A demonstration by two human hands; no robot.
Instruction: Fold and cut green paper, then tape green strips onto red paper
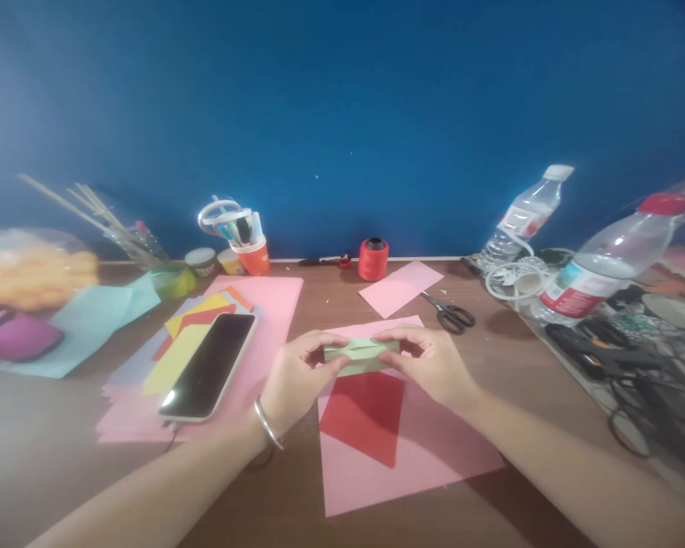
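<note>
Pinched at each end between left hand (pixel 297 377) and right hand (pixel 434 365), the folded pale-green paper strip (pixel 361 355) hovers over pink sheets; uneven pressure could skew its crease.

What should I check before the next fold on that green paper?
1. Left hand pinching the green paper: ok.
2. Right hand pinching its other end: ok.
3. Paper held level, above the pink sheet: ok.
4. Crease sharpness along the fold: cannot tell, blurred.
5. Red sheet lies right under the hands, in the working spot: not ok.
6. Scissors and phone apart from the hands: ok.
</note>
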